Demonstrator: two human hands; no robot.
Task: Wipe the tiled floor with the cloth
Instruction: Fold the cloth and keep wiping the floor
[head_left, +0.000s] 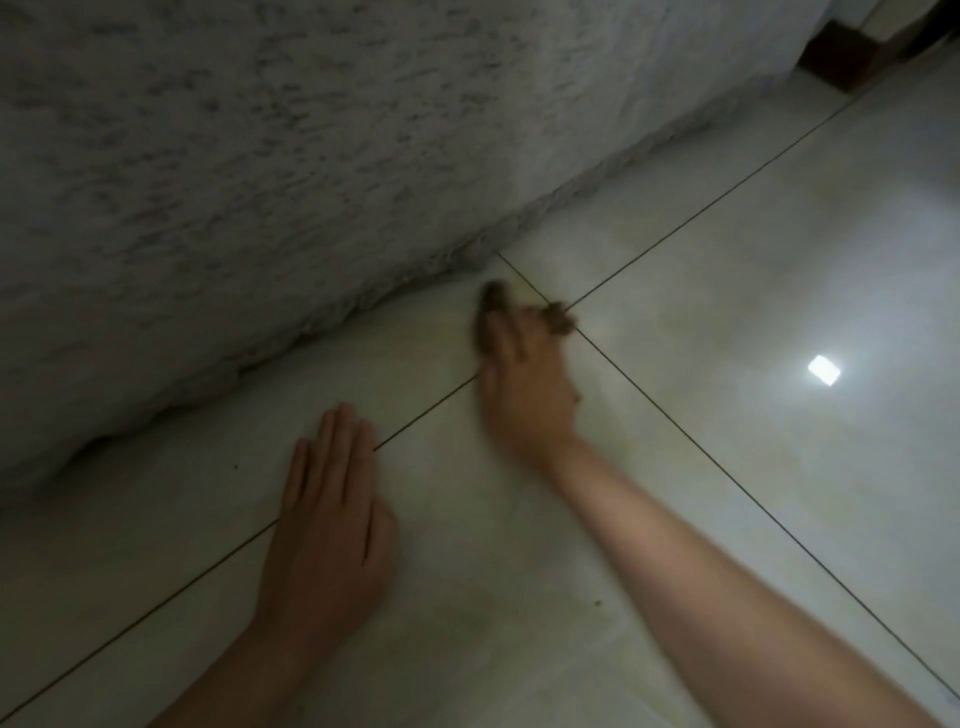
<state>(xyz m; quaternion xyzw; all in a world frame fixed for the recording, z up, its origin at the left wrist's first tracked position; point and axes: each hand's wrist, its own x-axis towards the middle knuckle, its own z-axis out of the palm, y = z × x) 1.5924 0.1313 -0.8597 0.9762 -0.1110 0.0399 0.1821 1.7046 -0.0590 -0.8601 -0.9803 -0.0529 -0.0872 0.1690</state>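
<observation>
Pale glossy tiles with thin dark grout lines make up the floor (701, 322). My right hand (524, 384) presses a small dark brown cloth (493, 301) onto the floor where two grout lines cross, close to the wall's foot. Most of the cloth is hidden under the hand, and the hand is blurred. Nearer to me, my left hand (332, 519) lies flat on the tile with its fingers straight and together, holding nothing.
A rough white plastered wall (260, 171) runs diagonally across the upper left and meets the floor in an uneven edge. A dark brown object (836, 57) stands at the far top right. A bright light reflection (824, 370) glints on the tile to the right.
</observation>
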